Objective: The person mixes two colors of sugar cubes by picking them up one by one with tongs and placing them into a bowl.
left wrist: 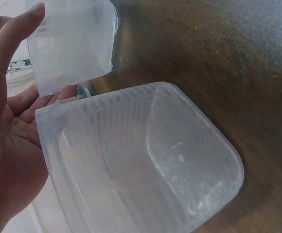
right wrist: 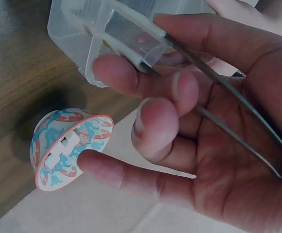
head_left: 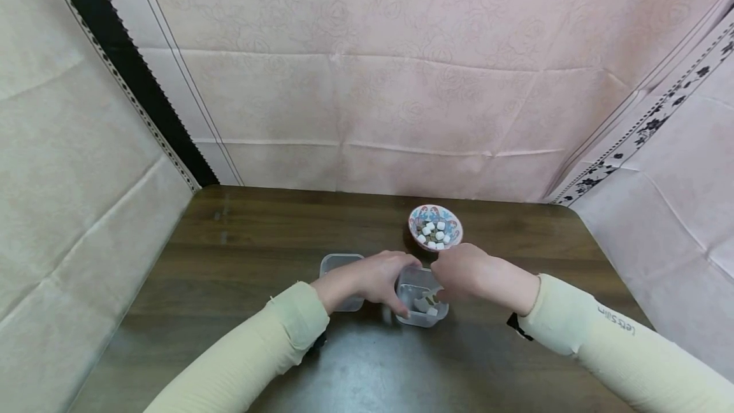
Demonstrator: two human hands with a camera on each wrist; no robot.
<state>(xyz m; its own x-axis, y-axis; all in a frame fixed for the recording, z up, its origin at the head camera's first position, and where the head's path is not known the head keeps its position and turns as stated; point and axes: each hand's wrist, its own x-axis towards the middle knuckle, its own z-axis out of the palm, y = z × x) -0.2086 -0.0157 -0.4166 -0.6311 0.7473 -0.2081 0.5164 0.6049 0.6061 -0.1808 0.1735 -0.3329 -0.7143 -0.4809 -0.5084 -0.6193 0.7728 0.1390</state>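
My left hand (head_left: 377, 276) holds a clear plastic container (head_left: 410, 289) at its left side, thumb toward the near edge and fingers toward the far edge. In my right hand (head_left: 466, 271) is a pair of metal tweezers (right wrist: 205, 67) with white tips, pinched between thumb and fingers. Those tips reach into the container, where a small white cube (head_left: 432, 311) lies low near the front wall. Whether the tips touch the cube cannot be seen. A second clear container (left wrist: 131, 131) stands beside the left wrist, partly covered by it in the head view.
Behind the containers stands a patterned bowl (head_left: 455, 227) with several white cubes in it. Everything is on a dark wooden table (head_left: 275, 228). Pale patterned cloth (head_left: 367, 107) hangs at the table's back and sides.
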